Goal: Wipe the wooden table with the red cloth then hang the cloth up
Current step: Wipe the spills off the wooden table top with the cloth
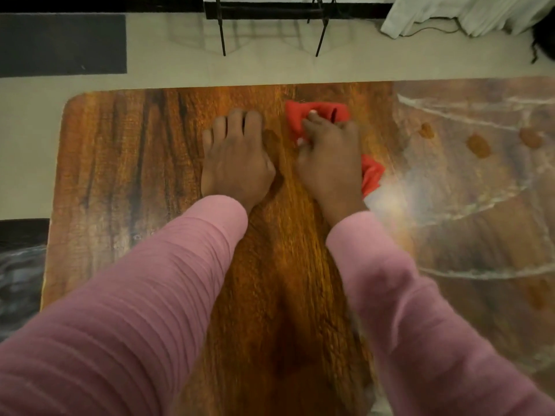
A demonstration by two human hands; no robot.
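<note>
So we've got both hands down on the wooden table. Our right hand is bunched around the red cloth, fingers curled over it and pressing it flat on the wood toward the far side of the table, roughly in the middle left to right. Part of the cloth sticks out past the fingertips on the far side, and another bit pokes out at the right side of the wrist. Our left hand sits just to the left of it, palm down, fingers spread flat on the wood and holding nothing. The two hands are close but not touching.

Both arms are in pink ribbed sleeves coming in from the near edge.

The right part of the tabletop looks hazy and streaky, with pale curved smear lines across it, and a few small brownish blotches sit well to the right of the cloth. The left part shows clean dark grain.

Beyond the far edge there's pale floor, a dark mat at far left, thin black metal legs in the middle, and some white fabric bunched at far right.
</note>
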